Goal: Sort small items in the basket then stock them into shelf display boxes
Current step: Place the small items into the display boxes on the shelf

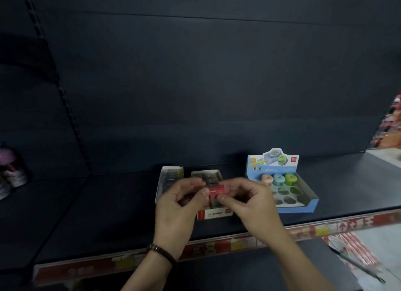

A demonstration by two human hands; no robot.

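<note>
Left hand [182, 202]: thumb and curled fingers pinched one end of a small red rectangular packet [216, 192].
Right hand [245, 202]: pinched the other end, apparently to square it up.
Packet: just above the red-and-white cardboard display box [214, 215], likely its destination.
Neighbour: blue cardboard display box [303, 204], partly filled, stood to the right.

Dim light: dark shelf [86, 215] under a dark back panel [217, 74], slotted upright [65, 102] left, red-patterned edge strip [217, 246]
</note>
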